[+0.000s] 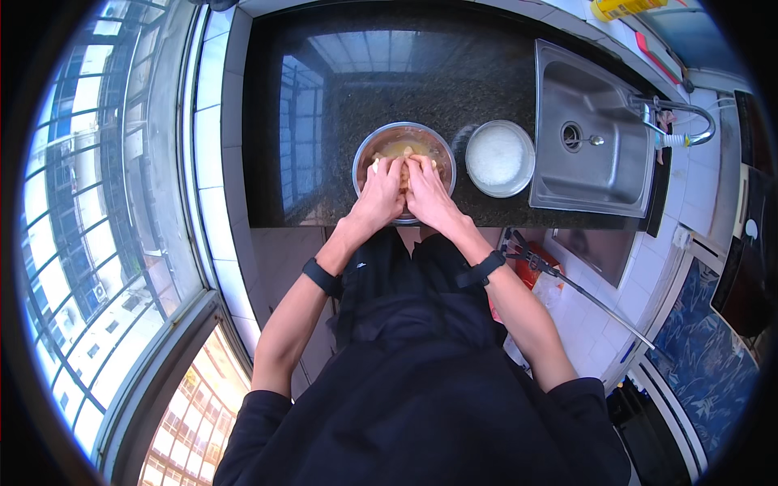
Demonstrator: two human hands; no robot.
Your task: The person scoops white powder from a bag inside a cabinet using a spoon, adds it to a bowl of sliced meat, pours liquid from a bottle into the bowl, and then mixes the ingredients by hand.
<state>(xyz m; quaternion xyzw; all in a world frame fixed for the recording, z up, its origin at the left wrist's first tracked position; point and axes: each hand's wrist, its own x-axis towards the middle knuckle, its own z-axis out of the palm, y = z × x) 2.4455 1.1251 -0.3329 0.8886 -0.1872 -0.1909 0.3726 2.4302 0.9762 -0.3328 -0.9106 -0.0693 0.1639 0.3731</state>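
A stainless steel bowl (pixel 450 155) stands near the front edge of the dark stone counter. Inside it are pale tan food pieces (pixel 405 172), perhaps raw meat, with yellowish liquid at the far side. My left hand (pixel 381 191) and my right hand (pixel 427 189) reach into the bowl side by side. Their fingers curl inward around the pieces, and the fingertips are partly hidden. Just right of the bowl, apart from it, stands a round dish (pixel 499 159) filled with a white substance whose kind is unclear.
A stainless steel sink (pixel 598 130) with a curved faucet (pixel 699 121) is set into the counter (pixel 377 79) at the right. A barred window (pixel 91 212) lies left. Below the counter, a metal pole (pixel 598 301) leans by a red bag (pixel 538 264). A yellow bottle (pixel 626 7) lies at the top right.
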